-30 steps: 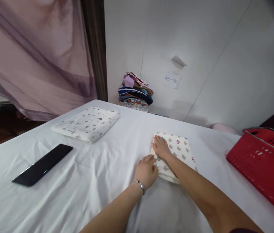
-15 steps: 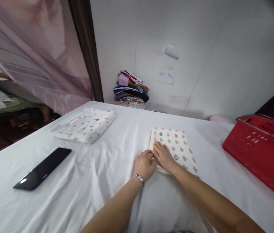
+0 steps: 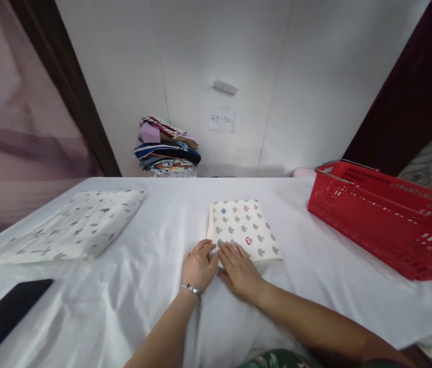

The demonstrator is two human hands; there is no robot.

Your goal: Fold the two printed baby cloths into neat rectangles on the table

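A small folded cloth (image 3: 243, 228), cream with mushroom prints, lies flat on the white-covered table (image 3: 150, 286). My left hand (image 3: 199, 265), with a bracelet at the wrist, rests on the sheet with its fingertips at the cloth's near left corner. Beside it, my right hand (image 3: 239, 269) lies flat, fingers spread, touching the cloth's near edge. Neither hand grips anything.
A larger folded patterned cloth (image 3: 72, 228) lies at the left. A black flat device (image 3: 1, 317) sits at the near left edge. A red plastic basket (image 3: 388, 217) stands at the right. A stack of folded clothes (image 3: 167, 148) sits against the wall under a paper note (image 3: 221, 120).
My right hand has slid back from the top of the folded cloth to its near edge. My view has turned to the right, so the basket shows more and the curtain less.
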